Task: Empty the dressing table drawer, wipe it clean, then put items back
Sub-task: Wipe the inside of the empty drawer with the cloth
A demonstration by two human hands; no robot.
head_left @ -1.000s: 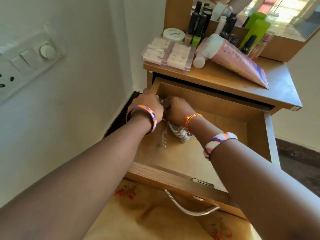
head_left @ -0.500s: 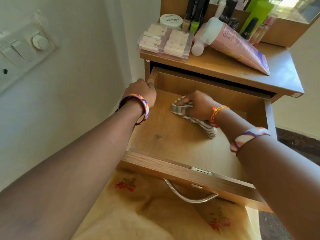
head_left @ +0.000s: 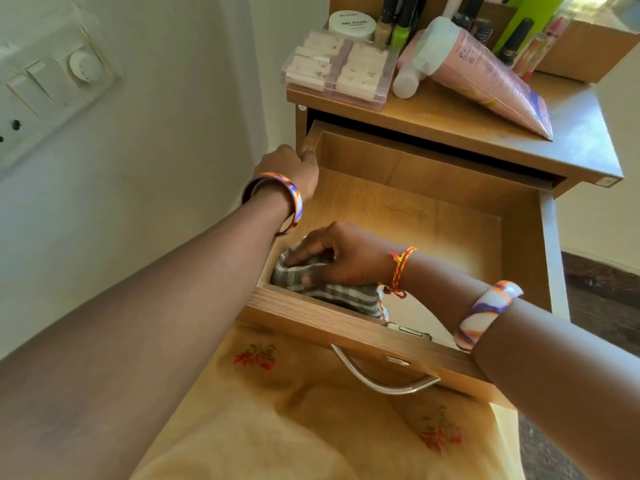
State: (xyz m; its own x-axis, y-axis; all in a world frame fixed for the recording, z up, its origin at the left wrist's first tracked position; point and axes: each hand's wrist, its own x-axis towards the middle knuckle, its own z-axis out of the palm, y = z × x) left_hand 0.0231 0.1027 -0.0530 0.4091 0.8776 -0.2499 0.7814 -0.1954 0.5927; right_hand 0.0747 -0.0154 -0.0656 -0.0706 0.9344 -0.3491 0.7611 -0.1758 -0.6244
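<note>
Wall switch plate: sitting on the white wall at far left, with a round dial and sockets.

Left hand: gripping the top edge of the drawer's left wall near the back corner, fingers curling over it; a striped bangle is sitting on the wrist.

Drawer: standing pulled out from the dressing table, its wooden floor showing bare apart from the cloth; a metal handle is hanging on the front panel.

Cloth: a grey-and-white striped rag, lying bunched in the drawer's front left corner, against the front panel.

Right hand: pressing down on the cloth, fingers curling onto it and the thumb tucking against the fabric; a thread band and a bangle are riding the forearm.

Clear compartment box: resting on the tabletop's left edge, above the drawer.

White jar: standing behind the box.

Pink tube: lying on its side across the tabletop, white cap pointing left.

Bottles: crowding the rear of the tabletop.
</note>
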